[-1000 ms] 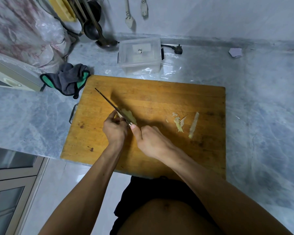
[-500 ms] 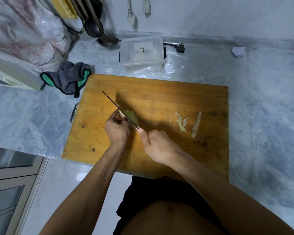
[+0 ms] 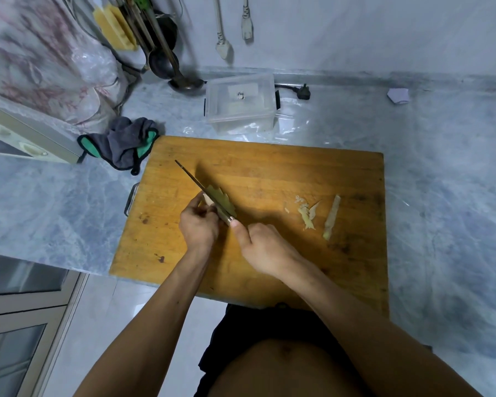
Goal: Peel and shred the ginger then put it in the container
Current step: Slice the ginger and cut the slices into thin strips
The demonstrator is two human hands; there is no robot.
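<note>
On the wooden cutting board point(image 3: 284, 173), my left hand point(image 3: 198, 224) pinches a pale piece of ginger point(image 3: 207, 199) against the wood. My right hand point(image 3: 265, 247) grips the handle of a knife point(image 3: 196, 183), thumb along the spine. The blade stands edge-down beside the ginger, its tip pointing up-left. Thin cut slices of ginger point(image 3: 223, 201) lean against the blade's right face. Strips of peel point(image 3: 308, 214) and one long strip point(image 3: 332, 216) lie to the right on the board. A clear plastic container point(image 3: 241, 103) stands behind the board.
A grey and green cloth point(image 3: 121, 144) lies at the board's back-left corner. Ladles point(image 3: 166, 63) lean on the wall at the back. A black plug point(image 3: 302, 92) lies right of the container. A plastic-covered appliance point(image 3: 29, 81) fills the left. The marble counter point(image 3: 447, 181) extends right.
The knife has shifted slightly along the ginger and more slices now lean on the blade's right face. Both hands keep their grips; the camera view has shifted a little.
</note>
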